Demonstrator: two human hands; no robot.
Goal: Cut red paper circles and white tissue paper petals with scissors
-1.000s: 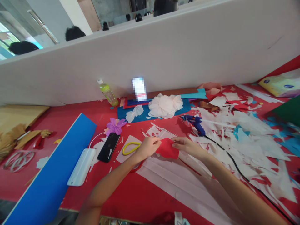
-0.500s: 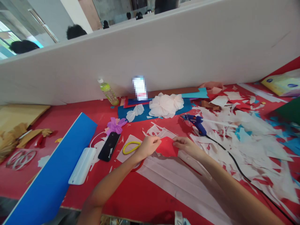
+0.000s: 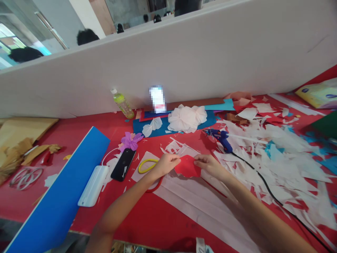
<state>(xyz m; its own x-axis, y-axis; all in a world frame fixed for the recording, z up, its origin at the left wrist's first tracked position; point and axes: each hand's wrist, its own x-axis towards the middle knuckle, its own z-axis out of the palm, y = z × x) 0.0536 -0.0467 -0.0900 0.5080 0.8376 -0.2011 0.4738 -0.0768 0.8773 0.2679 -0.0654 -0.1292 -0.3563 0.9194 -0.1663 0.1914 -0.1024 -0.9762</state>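
Note:
A small piece of red paper is held just above the red table between both hands. My left hand pinches its left edge with fingers closed. My right hand pinches its upper right edge, fingers also closed. Under the hands lies a large creased sheet of white tissue paper. A yellow loop lies just left of my left hand.
A blue glue gun with a black cord lies behind my right hand, amid white paper scraps. White tissue flowers, a purple flower, a black phone, a white power bank, a blue board and a green bottle surround them. A white partition backs the table.
Both hands keep their pinch on the red paper and have barely shifted. The view has drifted slightly.

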